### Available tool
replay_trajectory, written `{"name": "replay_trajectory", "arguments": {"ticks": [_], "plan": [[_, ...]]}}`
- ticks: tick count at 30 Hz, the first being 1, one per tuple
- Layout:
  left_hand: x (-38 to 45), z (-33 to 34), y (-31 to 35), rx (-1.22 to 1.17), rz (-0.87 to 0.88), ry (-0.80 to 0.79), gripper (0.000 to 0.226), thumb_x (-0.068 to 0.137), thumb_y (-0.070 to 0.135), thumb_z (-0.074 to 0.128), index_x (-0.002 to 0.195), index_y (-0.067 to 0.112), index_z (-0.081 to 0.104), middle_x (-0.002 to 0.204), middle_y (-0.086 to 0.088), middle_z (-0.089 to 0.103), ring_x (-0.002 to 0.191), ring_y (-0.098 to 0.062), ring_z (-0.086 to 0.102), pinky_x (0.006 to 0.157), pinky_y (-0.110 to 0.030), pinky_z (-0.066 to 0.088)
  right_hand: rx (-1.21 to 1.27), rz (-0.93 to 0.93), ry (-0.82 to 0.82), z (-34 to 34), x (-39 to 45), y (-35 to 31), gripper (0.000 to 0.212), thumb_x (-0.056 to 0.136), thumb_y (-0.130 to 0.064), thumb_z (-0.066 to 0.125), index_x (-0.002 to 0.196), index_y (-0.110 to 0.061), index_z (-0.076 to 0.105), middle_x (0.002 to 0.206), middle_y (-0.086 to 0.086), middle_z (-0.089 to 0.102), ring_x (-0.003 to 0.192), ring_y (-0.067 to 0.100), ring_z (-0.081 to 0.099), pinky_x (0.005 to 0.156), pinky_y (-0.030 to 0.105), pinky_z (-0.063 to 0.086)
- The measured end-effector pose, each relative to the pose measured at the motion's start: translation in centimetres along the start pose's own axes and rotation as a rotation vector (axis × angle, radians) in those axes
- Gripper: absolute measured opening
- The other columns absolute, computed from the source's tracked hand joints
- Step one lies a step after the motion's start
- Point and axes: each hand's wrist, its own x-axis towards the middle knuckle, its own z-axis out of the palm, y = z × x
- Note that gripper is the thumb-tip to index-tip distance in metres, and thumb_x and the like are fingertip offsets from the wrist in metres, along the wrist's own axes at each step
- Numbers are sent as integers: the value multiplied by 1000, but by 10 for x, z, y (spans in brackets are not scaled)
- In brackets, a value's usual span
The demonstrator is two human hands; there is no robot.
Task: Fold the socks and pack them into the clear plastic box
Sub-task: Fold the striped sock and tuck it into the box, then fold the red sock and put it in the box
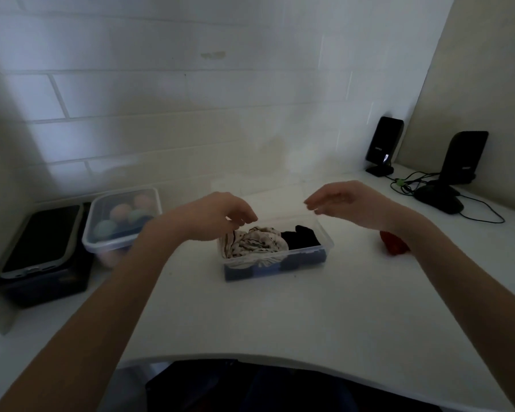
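The clear plastic box sits mid-table. Inside it lie a white patterned sock bundle on the left, a black sock on the right, and blue fabric along the bottom. My left hand hovers over the box's left end with its fingers pinched. My right hand is above the right end, fingers curled. Between them a faint clear lid seems held by its two ends above the box. A red sock lies right of the box, partly hidden by my right wrist.
A second lidded clear container with coloured balls stands at the left, next to a phone on a dark box. Two black speakers, a mouse and cables sit at the back right. The tiled wall is close behind.
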Motion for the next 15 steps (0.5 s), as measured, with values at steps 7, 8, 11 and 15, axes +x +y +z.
{"name": "replay_trajectory", "arguments": {"ticks": [7, 8, 11, 15], "plan": [[6, 55, 27, -93, 35, 333, 22, 88, 9, 54, 102, 21, 66, 101, 7, 65, 89, -9, 59, 79, -26, 50, -693, 692, 229, 19, -51, 75, 48, 96, -35, 43, 142, -28, 33, 157, -5, 21, 145, 25, 13, 111, 61, 9], [7, 61, 32, -96, 32, 350, 22, 88, 10, 54, 103, 22, 65, 101, 8, 63, 90, -10, 59, 82, -28, 50, -683, 715, 216, 24, -55, 82, 46, 97, -33, 39, 142, -25, 32, 158, -2, 19, 145, 27, 12, 111, 60, 9], [13, 72, 42, -112, 72, 412, 21, 87, 12, 56, 103, 22, 65, 103, 5, 65, 93, -12, 58, 85, -30, 48, -631, 546, 336, 34, -57, 89, 35, 98, -16, 37, 130, -12, 49, 143, 9, 47, 132, 28, 39, 108, 41, 26], [23, 82, 50, -63, 139, 454, 23, 86, 12, 57, 105, 22, 64, 106, 5, 67, 98, -13, 58, 86, -30, 45, -455, 426, 380, 37, -51, 80, 51, 80, 12, 42, 123, -10, 58, 125, 11, 60, 116, 25, 55, 103, 30, 34]]}}
